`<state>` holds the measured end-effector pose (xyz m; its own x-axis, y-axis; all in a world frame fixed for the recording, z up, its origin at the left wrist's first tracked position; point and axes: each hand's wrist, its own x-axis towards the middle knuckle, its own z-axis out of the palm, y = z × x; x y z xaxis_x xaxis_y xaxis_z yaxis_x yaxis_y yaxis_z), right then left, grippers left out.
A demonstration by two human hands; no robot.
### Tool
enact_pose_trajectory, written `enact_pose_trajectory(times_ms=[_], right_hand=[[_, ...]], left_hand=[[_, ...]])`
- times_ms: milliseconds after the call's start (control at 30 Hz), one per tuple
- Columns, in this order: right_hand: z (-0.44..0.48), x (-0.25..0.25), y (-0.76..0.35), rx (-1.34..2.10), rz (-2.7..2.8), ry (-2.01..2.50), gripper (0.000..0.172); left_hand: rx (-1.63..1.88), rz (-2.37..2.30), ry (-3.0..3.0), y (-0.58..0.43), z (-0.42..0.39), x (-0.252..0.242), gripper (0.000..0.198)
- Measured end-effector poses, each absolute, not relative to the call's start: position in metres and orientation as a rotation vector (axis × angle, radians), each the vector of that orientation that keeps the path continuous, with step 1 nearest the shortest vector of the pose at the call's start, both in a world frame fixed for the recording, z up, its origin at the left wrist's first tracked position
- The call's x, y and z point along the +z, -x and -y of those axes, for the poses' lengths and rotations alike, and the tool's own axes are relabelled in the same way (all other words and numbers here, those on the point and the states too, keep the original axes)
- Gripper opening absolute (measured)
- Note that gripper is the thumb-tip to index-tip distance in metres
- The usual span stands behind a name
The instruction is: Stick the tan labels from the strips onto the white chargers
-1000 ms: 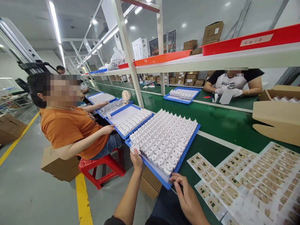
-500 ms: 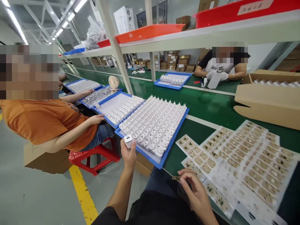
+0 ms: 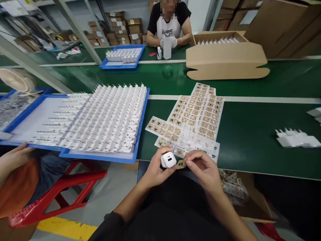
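My left hand [image 3: 158,169] is wrapped round a white USB charger [image 3: 169,160], its end with the port slots facing up towards me. Just to the right, my right hand [image 3: 202,164] pinches a small tan sticker [image 3: 181,164] with dark cut-outs by its edge. The sticker is close beside the charger; whether they touch I cannot tell. Overlapping sheets of the same tan stickers [image 3: 198,117] lie on the green bench beyond my hands. To the left, a blue tray [image 3: 100,157] holds rows of white chargers [image 3: 112,117] with their prongs up.
Another blue tray [image 3: 25,118], partly filled, adjoins at left, near a small fan [image 3: 17,80]. A co-worker [image 3: 169,26] sits across the bench [image 3: 250,130] beside an open cardboard box [image 3: 225,60]. Several white chargers [image 3: 297,139] lie at right; a red stool [image 3: 62,190] stands lower left.
My view has swung right. My left hand has brought the charger from beside the tray to near my right hand, which still holds the sticker, now turned with its face visible.
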<state>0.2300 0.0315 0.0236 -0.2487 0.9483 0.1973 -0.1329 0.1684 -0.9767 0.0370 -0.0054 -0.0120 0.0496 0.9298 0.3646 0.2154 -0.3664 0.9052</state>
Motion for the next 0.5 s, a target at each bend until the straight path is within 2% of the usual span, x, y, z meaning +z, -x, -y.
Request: enact_pose_trajectory(times_ms=[200,333,500], right_hand=[[-0.0292,0.0287,-0.2334,1.355,1.325,0.9,0.015],[-0.029,0.027,-0.2281,1.399,1.29,0.899,0.02],[-0.0287,0.0267,-0.2251,1.391,1.313,0.881,0.012]], left_hand=[[1.285,-1.005,-1.753,-0.04,0.0006,-0.0052,0.057],[1.266,-1.107,-1.728,-0.0371,0.0037,-0.0087,0.047],[1.422,-1.145,-1.713,-0.0319,0.0088,-0.0149,0.045]])
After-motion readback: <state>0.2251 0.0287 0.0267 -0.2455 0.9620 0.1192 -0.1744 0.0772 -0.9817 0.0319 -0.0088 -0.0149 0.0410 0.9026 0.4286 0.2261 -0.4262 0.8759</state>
